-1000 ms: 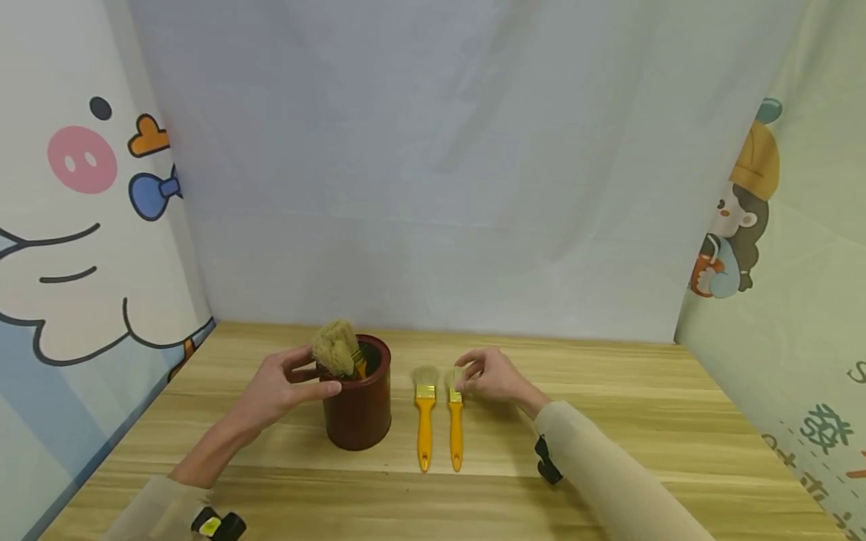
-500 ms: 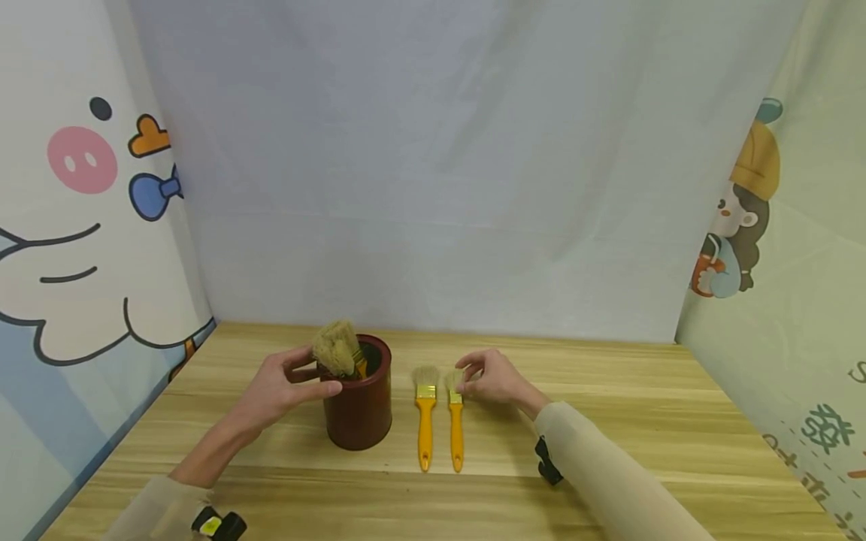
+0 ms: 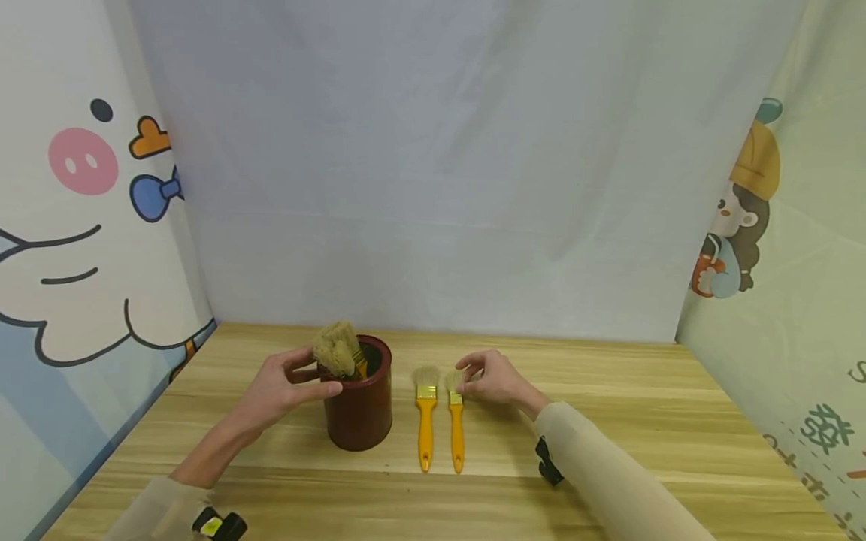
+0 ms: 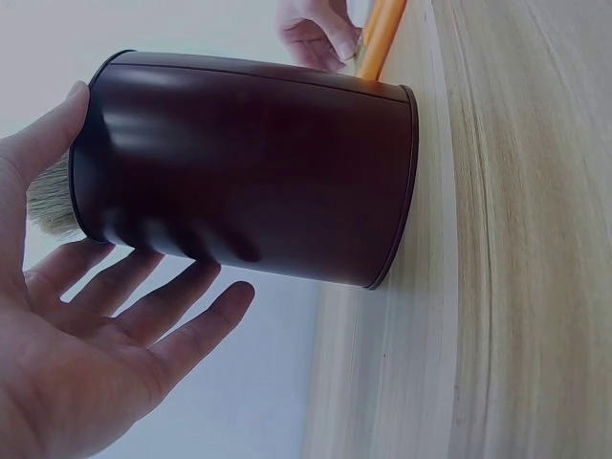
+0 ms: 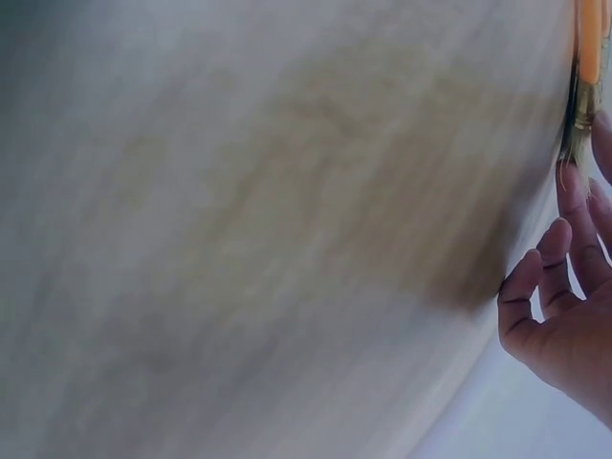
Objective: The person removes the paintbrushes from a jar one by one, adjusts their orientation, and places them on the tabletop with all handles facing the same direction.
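Note:
A dark red cylindrical can (image 3: 358,417) stands upright on the table, left of the middle. My left hand (image 3: 279,391) grips it near the top, thumb at the near rim and fingers on its outer side. Pale bristles of a paintbrush (image 3: 336,349) stick out over the can's rim; its handle is mostly hidden inside. Right of the can lie two orange-handled paintbrushes, handles toward me: a wider paintbrush (image 3: 425,428) and a narrower paintbrush (image 3: 457,439). At the bristle end of the narrower one, my right hand (image 3: 499,378) pinches it with thumb and fingertips.
The wooden table (image 3: 643,421) ends at a plain grey-white cloth (image 3: 440,188) behind. Cloths with cartoon prints, one with a pink pig-like snout (image 3: 83,161), hang at both sides. Black camera straps (image 3: 548,462) sit on the sleeves.

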### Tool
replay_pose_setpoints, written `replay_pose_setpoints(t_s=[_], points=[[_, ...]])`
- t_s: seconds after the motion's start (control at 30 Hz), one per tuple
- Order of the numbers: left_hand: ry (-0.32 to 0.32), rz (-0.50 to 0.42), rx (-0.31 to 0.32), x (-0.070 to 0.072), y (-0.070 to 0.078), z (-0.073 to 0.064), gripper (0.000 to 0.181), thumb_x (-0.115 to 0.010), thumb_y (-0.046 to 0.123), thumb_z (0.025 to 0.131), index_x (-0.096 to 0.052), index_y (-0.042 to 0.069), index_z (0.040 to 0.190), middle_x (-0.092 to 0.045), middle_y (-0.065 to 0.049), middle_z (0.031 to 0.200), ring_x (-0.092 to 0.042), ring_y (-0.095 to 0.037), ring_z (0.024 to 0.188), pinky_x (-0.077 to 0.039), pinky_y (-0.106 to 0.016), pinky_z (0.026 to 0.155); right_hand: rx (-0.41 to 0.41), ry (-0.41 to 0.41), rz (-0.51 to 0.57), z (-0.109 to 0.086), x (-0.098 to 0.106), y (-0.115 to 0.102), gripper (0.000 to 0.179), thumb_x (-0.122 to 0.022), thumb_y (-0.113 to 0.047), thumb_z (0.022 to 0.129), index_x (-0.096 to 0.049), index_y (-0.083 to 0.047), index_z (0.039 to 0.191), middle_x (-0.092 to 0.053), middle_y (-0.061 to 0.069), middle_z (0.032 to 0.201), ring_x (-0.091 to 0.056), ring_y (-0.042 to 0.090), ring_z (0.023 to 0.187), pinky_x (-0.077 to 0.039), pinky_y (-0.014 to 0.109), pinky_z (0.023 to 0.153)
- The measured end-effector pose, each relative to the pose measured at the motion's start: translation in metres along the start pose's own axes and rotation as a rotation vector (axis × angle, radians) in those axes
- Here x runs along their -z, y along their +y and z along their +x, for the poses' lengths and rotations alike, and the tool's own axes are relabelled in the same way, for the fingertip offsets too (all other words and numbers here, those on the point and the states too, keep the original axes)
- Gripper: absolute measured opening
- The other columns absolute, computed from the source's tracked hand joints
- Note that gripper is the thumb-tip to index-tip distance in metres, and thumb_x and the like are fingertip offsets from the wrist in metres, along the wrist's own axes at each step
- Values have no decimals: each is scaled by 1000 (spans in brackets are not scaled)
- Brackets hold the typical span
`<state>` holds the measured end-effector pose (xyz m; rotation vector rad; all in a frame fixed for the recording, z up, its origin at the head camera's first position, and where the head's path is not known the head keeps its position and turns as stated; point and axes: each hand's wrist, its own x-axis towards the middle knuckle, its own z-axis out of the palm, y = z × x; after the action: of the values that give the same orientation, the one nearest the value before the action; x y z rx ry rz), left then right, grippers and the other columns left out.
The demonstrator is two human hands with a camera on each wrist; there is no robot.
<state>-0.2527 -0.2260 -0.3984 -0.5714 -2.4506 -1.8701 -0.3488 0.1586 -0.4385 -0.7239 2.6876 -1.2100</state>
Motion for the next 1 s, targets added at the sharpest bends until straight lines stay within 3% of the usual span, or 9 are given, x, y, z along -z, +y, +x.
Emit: replay_pose_setpoints(t_s=[0.43,0.67,0.9,1.0], points=[[-2,-2,-8,-1,0,0,73,-80,17,95,-47,1,158,-51,-27,153,-56,-48,133,-58,-44,97,-21,40,-34,-1,4,3,36,-84,-8,90,-72,3,122,-73,7,97,-66,16,77,-57,34,73],[-4,-11,-19,-1,-1,0,72,-80,16,95,-47,2,158,-50,-26,153,-55,-49,134,-59,-42,96,4,73,-40,-5,16,-4,35,-81,-6,93,-71,5,125,-72,9,100,-56,18,72,-48,32,66],[1,-3,-15,0,-2,0,72,-80,16,95,-48,2,158,-51,-27,153,-55,-50,134,-59,-43,96,82,105,-48,-4,25,-20,34,-80,-7,95,-71,3,126,-71,6,96,-58,25,83,-45,35,75],[2,-2,-13,0,-1,0,72,-80,17,95,-47,1,158,-51,-27,153,-55,-49,134,-59,-44,97,103,106,-53,-3,27,-28,33,-80,-8,95,-72,-1,126,-71,3,95,-54,23,75,-43,33,71]])
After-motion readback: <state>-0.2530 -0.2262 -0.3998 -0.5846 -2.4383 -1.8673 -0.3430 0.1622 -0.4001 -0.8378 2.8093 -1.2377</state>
